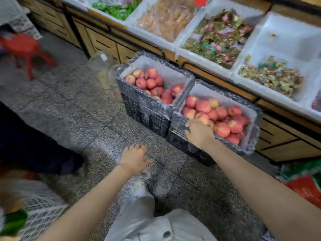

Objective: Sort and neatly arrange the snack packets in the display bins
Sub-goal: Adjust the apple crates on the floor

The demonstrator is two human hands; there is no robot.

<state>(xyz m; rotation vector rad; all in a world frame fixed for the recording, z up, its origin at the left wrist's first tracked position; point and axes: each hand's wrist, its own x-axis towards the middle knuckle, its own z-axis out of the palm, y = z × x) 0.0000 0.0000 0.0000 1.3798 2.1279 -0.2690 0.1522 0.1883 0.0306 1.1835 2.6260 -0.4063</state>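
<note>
Along the upper right of the view, a wooden display surface (218, 80) runs diagonally above the tiled floor (69, 110). On it, white display bins (286, 32) are set side by side. Their long sides run back from the aisle, an arrangement judged to keep every bin within reach from the front.

Below them, two black crates (147, 117) lined with clear plastic are stood on the floor against the cabinet front, and both are filled with red apples (224, 119).

The snack packets (217, 40) are kept in the bins on the surface, well apart from both hands. They are heaped loosely, with colours mixed in at least two bins. No common direction is shared, and their long axes lie every way, so the sorting is judged not yet done here.

The right hand (199, 133) is stretched over the near corner of the nearer crate, at the apples. Its fingers are turned away and blurred, so it cannot be told whether anything is grasped. The left hand (134, 157) is held low over the floor, its fingers loosely curled and released, with nothing in them.
</note>
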